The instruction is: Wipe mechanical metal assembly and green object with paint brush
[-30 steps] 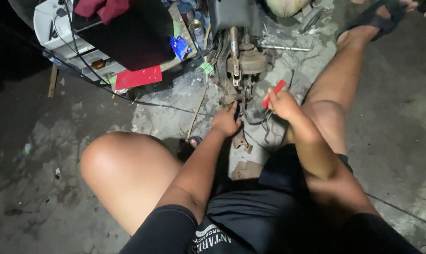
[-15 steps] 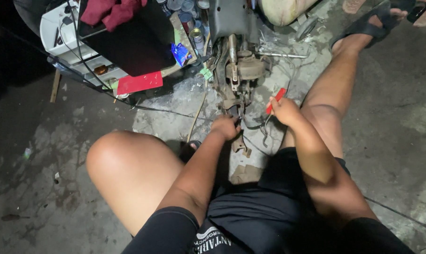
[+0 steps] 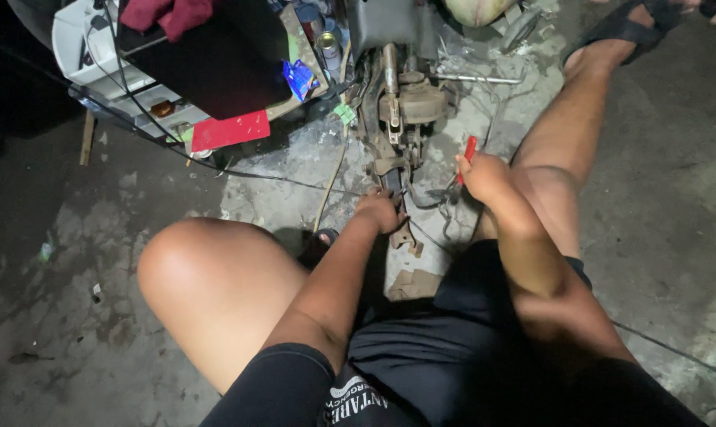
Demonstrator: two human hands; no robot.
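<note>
A rusty metal mechanical assembly (image 3: 403, 111) lies on the concrete floor between my legs. My left hand (image 3: 380, 209) is closed around its lower end, near a dark part and some thin wires. My right hand (image 3: 484, 175) holds a red-handled tool (image 3: 469, 150) just right of the assembly; the tool's tip is hidden behind my fingers. My bare knees frame both sides of the work.
A white box (image 3: 81, 47) with a black panel, a red cloth and a red card (image 3: 230, 130) stands at upper left. Black cables (image 3: 176, 150) run across the floor. A metal rod (image 3: 472, 78) lies at the top. My sandalled foot (image 3: 619, 28) is at upper right.
The camera view shifted slightly. My left hand slid a little lower on the assembly. My right hand with the red tool stayed beside it.
</note>
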